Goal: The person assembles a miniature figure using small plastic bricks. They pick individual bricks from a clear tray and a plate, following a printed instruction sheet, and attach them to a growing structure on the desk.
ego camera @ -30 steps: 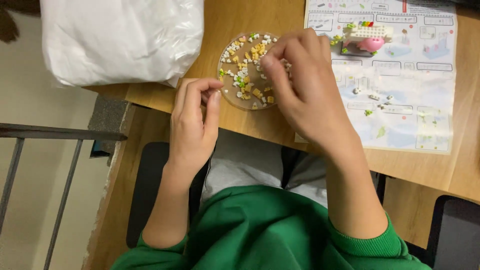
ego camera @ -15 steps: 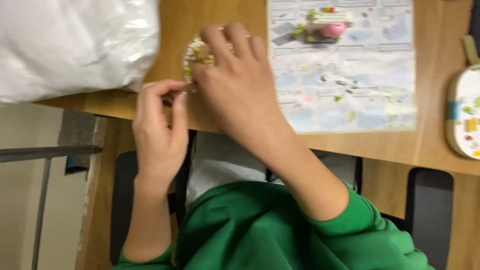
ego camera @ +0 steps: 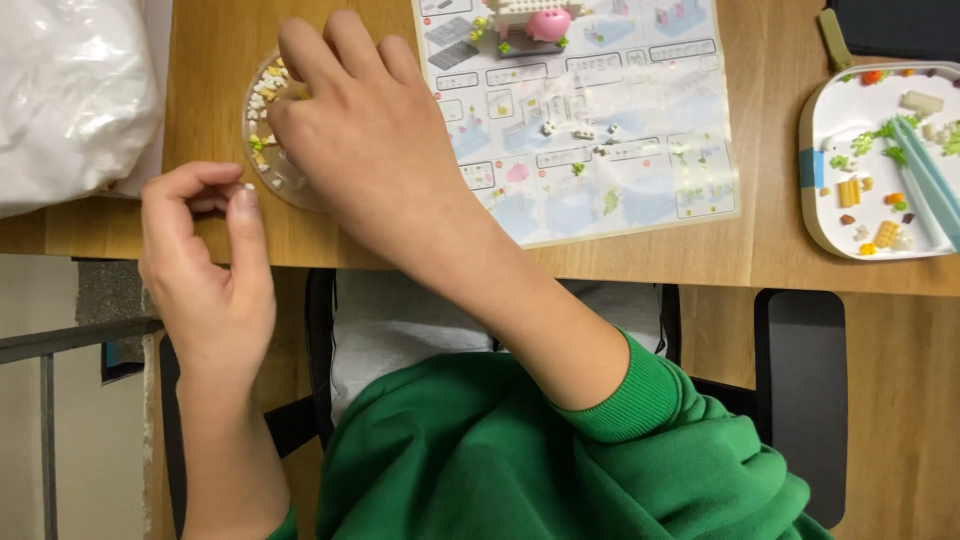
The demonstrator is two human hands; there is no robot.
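Note:
My right hand (ego camera: 365,125) reaches across into a small clear round dish (ego camera: 262,160) of tiny pale, yellow and green bricks, its fingers curled over the dish and hiding most of it. My left hand (ego camera: 205,265) hovers at the table's front edge, just left of the dish, thumb and forefinger pinched on a tiny white piece (ego camera: 247,187). A printed instruction sheet (ego camera: 590,110) lies to the right, with a small part-built model with a pink piece (ego camera: 530,20) at its top.
A white plastic bag (ego camera: 70,95) fills the left end of the wooden table (ego camera: 780,260). A white tray (ego camera: 815,160) with small bricks and pale blue tweezers (ego camera: 925,175) sits at the right. Loose tiny pieces lie on the sheet. Chair arms flank my lap.
The view has shifted, so the dish and sheet now sit further left and the tray shows. My left hand has drawn back from the dish toward the table edge, fingers still pinched.

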